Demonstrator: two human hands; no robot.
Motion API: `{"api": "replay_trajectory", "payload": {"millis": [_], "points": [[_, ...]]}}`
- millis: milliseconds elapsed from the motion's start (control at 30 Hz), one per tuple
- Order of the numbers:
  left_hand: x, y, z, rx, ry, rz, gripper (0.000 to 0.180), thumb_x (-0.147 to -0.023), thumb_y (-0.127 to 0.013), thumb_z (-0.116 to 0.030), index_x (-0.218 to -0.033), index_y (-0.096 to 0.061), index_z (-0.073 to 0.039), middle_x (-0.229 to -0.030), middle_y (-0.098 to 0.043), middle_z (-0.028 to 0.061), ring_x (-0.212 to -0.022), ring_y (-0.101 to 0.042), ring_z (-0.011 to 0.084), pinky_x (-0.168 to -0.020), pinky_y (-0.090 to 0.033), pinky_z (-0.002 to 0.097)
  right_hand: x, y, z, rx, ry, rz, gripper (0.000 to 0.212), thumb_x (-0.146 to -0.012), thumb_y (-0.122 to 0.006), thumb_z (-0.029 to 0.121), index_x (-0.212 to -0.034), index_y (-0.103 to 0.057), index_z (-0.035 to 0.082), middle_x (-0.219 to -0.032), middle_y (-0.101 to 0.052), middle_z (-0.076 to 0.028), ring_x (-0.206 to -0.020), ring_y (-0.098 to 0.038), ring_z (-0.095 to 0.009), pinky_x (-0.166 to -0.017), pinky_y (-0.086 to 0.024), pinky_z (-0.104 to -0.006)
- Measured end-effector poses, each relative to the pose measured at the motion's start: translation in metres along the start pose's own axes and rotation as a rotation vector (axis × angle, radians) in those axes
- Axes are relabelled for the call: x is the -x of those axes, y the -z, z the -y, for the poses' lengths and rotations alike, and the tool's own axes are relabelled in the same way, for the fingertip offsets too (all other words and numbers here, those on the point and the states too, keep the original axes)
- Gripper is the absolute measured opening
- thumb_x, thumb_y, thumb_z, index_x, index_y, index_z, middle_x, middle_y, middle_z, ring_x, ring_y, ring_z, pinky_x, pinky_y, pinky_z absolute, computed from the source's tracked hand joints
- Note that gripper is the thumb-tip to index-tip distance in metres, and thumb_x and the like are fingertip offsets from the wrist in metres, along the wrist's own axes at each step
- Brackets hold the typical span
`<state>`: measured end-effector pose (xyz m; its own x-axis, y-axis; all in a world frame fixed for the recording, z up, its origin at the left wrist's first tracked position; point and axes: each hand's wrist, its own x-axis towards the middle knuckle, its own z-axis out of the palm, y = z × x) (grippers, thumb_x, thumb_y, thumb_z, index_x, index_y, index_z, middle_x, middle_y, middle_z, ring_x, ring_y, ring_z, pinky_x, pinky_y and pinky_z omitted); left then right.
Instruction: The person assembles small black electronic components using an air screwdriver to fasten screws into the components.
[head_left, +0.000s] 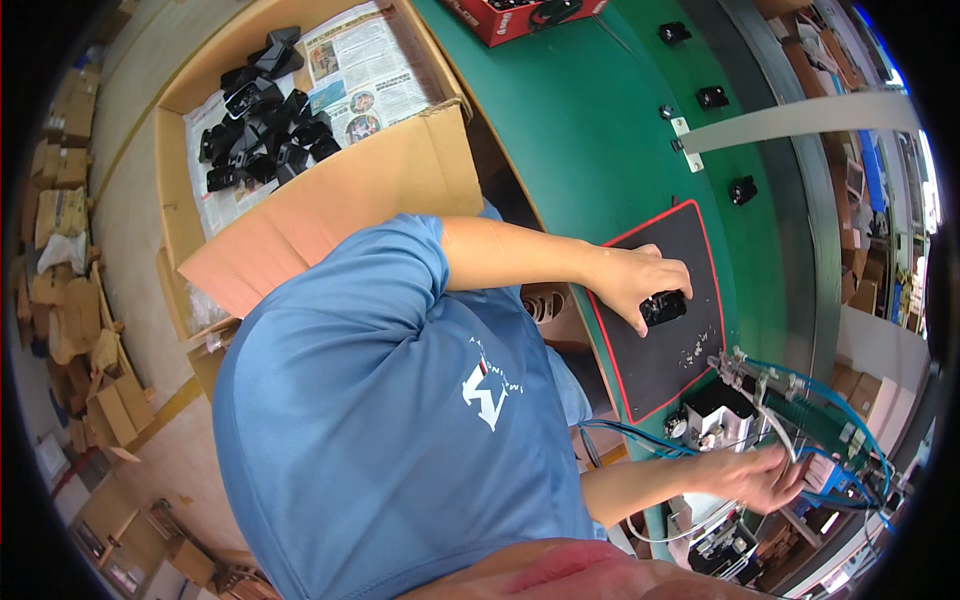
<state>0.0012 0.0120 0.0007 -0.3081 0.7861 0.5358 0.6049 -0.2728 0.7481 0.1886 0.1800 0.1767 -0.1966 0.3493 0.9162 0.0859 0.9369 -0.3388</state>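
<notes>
My left hand [642, 280] is closed over a small black plastic part [663, 307], fingers curled round its upper side, above a dark mat with a red edge [655, 350]. Several tiny light-coloured pieces [697, 348] lie scattered on the mat just beyond it. My right hand [755, 478] is at a metal fixture with blue air tubes [785, 385], its fingers drawn together beside a blue and white block [822, 472]. A white tube [775, 425] runs down to those fingers. What they grip, if anything, cannot be made out.
The mat lies on a green bench [560, 150]. Several black parts [712, 97] sit along its far side, near a grey bar [800, 122] on a bracket. A red box [515, 18] stands at the top. Left, a cardboard carton [350, 190] holds newspaper and a pile of black housings [262, 115].
</notes>
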Motion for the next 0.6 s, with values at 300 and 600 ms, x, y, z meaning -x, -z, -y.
{"api": "replay_trajectory", "payload": {"millis": [300,600], "points": [[0.011,-0.009,0.007,-0.059,0.118,0.044,0.083,-0.071,-0.092,-0.036,-0.138,-0.052,-0.009,-0.130,-0.059,0.0097,-0.120,-0.059,0.0270,-0.106,-0.036,0.0430,-0.015,-0.068,-0.009,-0.492,-0.488,0.127,0.058,-0.102,-0.067,0.036,-0.135,-0.051,-0.008,-0.117,-0.067,-0.019,-0.111,-0.064,-0.027,-0.101,-0.052,-0.0398],[0.005,-0.003,0.001,-0.156,0.058,0.072,0.075,-0.069,-0.092,-0.039,-0.131,-0.061,-0.012,-0.128,-0.064,0.0056,-0.124,-0.059,0.0263,-0.101,-0.039,0.0433,-0.043,-0.049,0.011,-0.828,-0.568,0.187,0.089,-0.101,-0.051,0.066,-0.146,-0.042,-0.011,-0.093,-0.066,-0.009,-0.079,-0.063,-0.021,-0.077,-0.057,-0.0364]]}}
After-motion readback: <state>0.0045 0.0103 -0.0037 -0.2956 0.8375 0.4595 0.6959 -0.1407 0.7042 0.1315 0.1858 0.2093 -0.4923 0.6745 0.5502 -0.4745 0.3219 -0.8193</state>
